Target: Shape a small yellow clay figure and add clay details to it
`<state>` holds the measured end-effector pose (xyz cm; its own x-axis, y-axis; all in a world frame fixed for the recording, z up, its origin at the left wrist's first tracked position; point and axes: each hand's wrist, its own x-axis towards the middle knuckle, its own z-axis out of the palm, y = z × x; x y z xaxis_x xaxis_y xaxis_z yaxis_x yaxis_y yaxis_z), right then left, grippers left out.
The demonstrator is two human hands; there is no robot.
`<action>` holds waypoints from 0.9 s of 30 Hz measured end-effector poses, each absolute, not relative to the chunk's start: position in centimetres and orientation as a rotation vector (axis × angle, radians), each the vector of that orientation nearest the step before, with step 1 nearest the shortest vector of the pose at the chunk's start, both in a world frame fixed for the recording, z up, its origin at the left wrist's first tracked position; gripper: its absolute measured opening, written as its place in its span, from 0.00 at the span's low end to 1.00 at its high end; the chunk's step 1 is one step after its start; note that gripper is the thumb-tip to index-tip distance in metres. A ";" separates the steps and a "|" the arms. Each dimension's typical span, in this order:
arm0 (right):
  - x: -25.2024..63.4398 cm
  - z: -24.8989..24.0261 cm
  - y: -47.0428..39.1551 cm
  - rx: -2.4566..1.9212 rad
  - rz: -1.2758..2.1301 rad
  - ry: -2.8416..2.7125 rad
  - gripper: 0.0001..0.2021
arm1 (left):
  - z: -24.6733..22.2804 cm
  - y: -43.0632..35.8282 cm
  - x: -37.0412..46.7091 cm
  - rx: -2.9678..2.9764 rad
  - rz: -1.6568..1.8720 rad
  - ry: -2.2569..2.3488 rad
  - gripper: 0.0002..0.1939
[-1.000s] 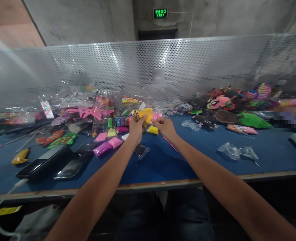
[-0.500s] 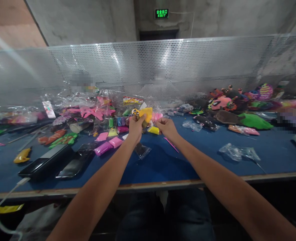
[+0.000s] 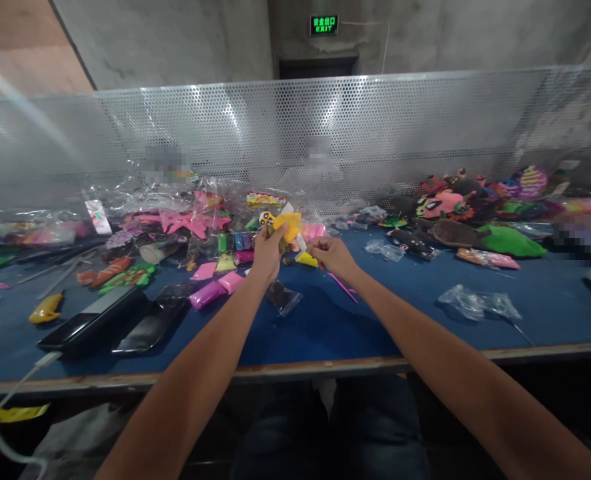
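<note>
My left hand (image 3: 269,252) is closed around a small yellow figure (image 3: 288,227) with a black, white and yellow end at its left. My right hand (image 3: 331,256) is pinched just to the right of the figure; a small whitish piece (image 3: 302,244) shows by its fingertips, too small to tell what it is. Below the hands lies a yellow packet (image 3: 306,259) on the blue table. A black packet (image 3: 282,297) rests nearer the front, and a pink stick (image 3: 343,287) lies under my right wrist.
Pink and purple packets (image 3: 207,293) and two dark phone-like devices (image 3: 148,327) lie on the left. Clay figures (image 3: 445,203) are piled at the back right, with clear plastic bags (image 3: 475,303) in front. A perforated metal screen (image 3: 400,133) stands behind.
The yellow figure has shifted slightly left and tilted in my left hand. A whitish piece now shows between it and my right fingertips.
</note>
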<state>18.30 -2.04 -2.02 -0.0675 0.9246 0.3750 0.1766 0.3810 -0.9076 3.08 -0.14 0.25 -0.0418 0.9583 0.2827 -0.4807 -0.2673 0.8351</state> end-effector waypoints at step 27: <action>19.3 -1.8 -2.0 -0.844 1.061 -1.432 0.20 | -0.1 -0.6 2.9 1.339 1.105 0.800 0.14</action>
